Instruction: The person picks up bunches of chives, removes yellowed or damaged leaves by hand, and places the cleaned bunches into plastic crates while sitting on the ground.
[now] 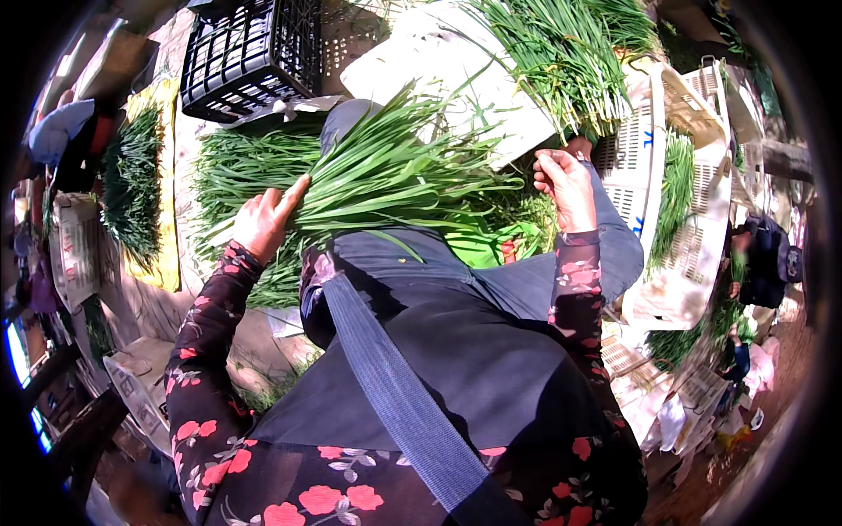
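Observation:
A thick bunch of garlic chives (395, 180) lies across my lap, its long green leaves fanning out to the right. My left hand (263, 221) is closed on the left end of this bunch, with some fingers hidden under the leaves. Beneath and left of that hand spreads a wider pile of chives (250, 171). My right hand (567, 188) is raised over my right knee, apart from the bunch. Its fingers are curled with the tips together, and whatever may be between them is too small to make out.
More chives (561, 53) lie on a white sack (421, 48) ahead. A black crate (250, 66) stands far left, near a yellow cloth (167, 210) with darker greens. At right is a cream plastic basket (647, 158) holding chives. A bright green bag (478, 250) sits between my legs.

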Demonstrator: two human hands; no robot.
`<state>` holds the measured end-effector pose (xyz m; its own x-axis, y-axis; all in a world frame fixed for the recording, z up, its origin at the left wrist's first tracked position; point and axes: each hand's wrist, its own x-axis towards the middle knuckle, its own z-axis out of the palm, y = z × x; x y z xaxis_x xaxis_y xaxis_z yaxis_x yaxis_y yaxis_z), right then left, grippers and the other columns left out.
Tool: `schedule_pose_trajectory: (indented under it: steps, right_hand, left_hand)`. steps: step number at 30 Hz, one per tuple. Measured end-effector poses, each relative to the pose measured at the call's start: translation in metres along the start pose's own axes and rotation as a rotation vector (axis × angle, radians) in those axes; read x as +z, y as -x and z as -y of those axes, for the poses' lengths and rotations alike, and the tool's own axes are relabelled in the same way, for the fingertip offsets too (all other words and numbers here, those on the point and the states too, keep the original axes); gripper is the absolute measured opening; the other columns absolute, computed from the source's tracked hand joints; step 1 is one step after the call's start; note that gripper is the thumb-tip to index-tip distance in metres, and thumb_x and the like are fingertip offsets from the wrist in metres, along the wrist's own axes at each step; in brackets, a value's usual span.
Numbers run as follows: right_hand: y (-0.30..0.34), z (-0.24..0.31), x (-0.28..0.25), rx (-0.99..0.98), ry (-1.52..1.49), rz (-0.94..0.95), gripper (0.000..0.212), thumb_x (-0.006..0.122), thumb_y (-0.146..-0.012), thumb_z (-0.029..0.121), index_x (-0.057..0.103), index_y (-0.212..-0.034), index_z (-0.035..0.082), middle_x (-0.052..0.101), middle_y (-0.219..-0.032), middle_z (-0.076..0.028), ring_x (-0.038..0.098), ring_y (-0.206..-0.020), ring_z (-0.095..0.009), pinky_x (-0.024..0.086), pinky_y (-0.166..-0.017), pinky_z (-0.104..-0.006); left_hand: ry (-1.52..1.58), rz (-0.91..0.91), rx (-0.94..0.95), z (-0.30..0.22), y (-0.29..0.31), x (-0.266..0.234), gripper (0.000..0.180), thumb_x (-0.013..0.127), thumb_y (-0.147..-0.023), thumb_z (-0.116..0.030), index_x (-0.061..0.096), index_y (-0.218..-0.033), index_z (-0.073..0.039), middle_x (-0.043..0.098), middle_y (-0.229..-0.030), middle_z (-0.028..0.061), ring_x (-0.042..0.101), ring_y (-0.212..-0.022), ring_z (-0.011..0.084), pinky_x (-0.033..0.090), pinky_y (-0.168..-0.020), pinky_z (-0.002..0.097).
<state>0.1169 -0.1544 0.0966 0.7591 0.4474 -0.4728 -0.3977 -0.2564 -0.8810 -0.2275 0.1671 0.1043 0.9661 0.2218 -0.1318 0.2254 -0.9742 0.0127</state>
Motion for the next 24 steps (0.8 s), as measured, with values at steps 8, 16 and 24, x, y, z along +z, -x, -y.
schedule_pose_trajectory:
  steps: [8,16,24]
  right_hand:
    - [0.024,0.039,0.077,-0.127,-0.217,0.322,0.021,0.065,-0.087,0.022,0.062,-0.09,0.001,0.063,-0.077,-0.004,0.058,-0.065,-0.008,0.048,-0.06,-0.0211]
    - [0.016,0.026,0.117,-0.272,0.27,0.475,0.018,0.063,-0.085,0.013,0.065,-0.098,0.0,0.066,-0.084,-0.003,0.056,-0.07,-0.007,0.047,-0.065,-0.0225]
    - [0.01,0.007,0.162,-0.948,1.129,0.579,0.016,0.064,-0.077,0.014,0.066,-0.093,0.014,0.054,-0.081,-0.006,0.059,-0.078,-0.025,0.05,-0.067,-0.037]
  left_hand:
    - [-0.062,-0.008,0.022,0.011,0.005,-0.003,0.073,0.051,-0.079,-0.005,0.028,-0.143,-0.03,0.051,-0.089,0.0088,0.057,-0.069,0.0251,0.049,-0.065,0.0366]
    - [-0.111,-0.035,0.05,0.017,0.01,-0.007,0.076,0.052,-0.077,-0.005,0.025,-0.144,-0.03,0.05,-0.089,0.0081,0.055,-0.068,0.0234,0.049,-0.064,0.0358]
    - [-0.125,-0.004,0.043,0.024,0.014,-0.005,0.074,0.051,-0.076,-0.003,0.03,-0.143,-0.027,0.051,-0.093,0.0079,0.055,-0.073,0.0233,0.047,-0.068,0.0357]
